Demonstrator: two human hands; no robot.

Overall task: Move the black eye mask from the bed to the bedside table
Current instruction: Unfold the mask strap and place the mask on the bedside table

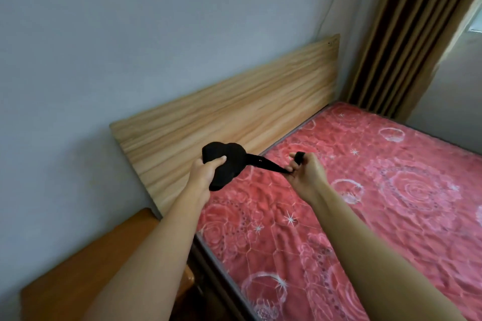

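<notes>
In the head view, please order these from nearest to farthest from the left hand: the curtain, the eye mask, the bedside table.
1. Eye mask: held in the left hand, above the bed's edge.
2. Bedside table: lower left, beside the bed.
3. Curtain: upper right, at the far corner.

left hand gripping black eye mask | right hand pulling its strap taut | above pink bed, table lower left

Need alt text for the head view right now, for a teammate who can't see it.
Two bare hands hold a black eye mask above the head end of a pink patterned bed: the left hand grips the padded part, the right hand pulls its strap taut. A wooden bedside table sits lower left, below a wooden headboard.
</notes>
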